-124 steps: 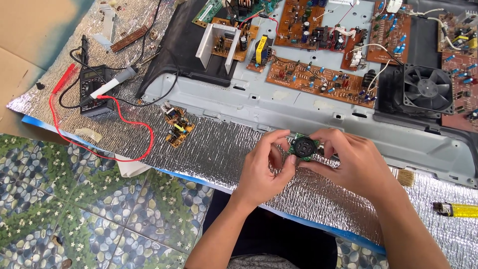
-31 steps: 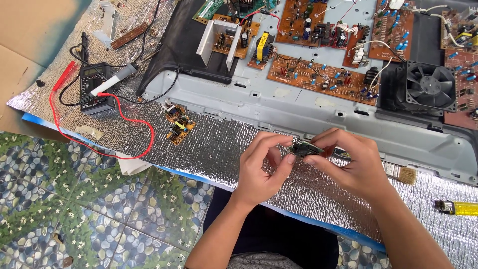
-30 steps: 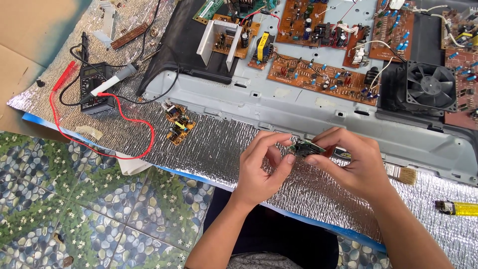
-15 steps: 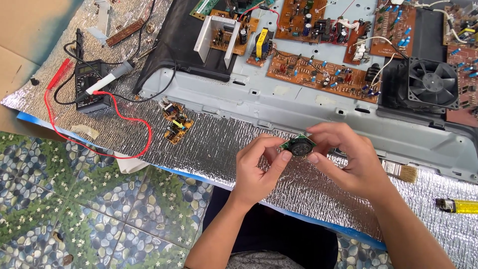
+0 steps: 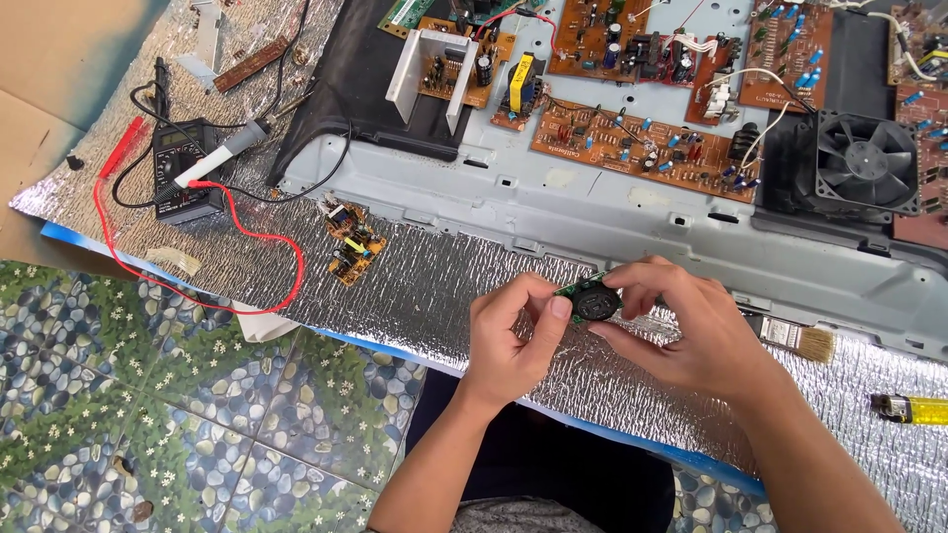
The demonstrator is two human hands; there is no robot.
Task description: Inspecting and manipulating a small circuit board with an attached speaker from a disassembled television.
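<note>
Both your hands pinch one small green board with a round black part above the foil sheet: left hand steadies its edge, right hand cradles it, tilted toward you, likely for inspection.

small green board turned, round black part now facing camera, left hand fingers shifted
</note>
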